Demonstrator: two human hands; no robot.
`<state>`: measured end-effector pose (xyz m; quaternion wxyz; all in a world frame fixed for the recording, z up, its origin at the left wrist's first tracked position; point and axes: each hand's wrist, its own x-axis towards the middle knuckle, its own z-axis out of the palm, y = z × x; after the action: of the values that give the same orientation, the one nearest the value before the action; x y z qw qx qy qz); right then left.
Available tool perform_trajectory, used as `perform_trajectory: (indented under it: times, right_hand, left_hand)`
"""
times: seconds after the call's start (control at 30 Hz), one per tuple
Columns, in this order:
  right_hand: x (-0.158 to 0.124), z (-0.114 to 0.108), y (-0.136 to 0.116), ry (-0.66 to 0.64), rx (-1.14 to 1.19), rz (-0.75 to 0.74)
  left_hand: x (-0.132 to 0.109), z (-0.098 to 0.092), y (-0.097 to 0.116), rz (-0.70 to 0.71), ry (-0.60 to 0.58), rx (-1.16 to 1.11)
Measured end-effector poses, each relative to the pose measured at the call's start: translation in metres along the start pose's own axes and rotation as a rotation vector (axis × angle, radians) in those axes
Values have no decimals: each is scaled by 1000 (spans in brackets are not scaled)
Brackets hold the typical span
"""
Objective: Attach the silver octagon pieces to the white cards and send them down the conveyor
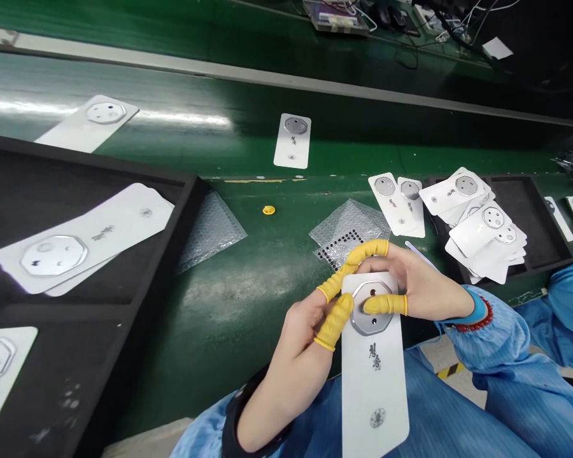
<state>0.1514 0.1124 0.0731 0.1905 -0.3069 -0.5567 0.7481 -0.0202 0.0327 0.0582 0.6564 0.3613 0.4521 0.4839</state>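
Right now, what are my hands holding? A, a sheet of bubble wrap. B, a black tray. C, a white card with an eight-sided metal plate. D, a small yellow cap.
C: the left hand and the right hand both grip the white card around its metal plate.

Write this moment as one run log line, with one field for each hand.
left hand: grips white card at octagonal metal plate | right hand: grips same plate | fingers: yellow finger cots
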Motion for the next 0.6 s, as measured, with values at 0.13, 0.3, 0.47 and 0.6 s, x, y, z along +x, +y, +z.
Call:
perform_trajectory:
  times: [0.13, 0.3, 0.47, 0.6]
  right_hand:
    - [-1, 0, -4, 1, -4, 24]
    - [-1, 5, -11, 44, -172, 38]
    - [-1, 9, -15, 47, -240, 54]
    - [0, 6, -14, -1, -156, 63]
  left_hand:
    - [1, 0, 2, -13, -25, -8]
    - [-1, 0, 0, -8, 5, 71]
    - [-4, -1, -5, -79, 72, 158]
    - [-1, 1, -1, -129, 15, 22]
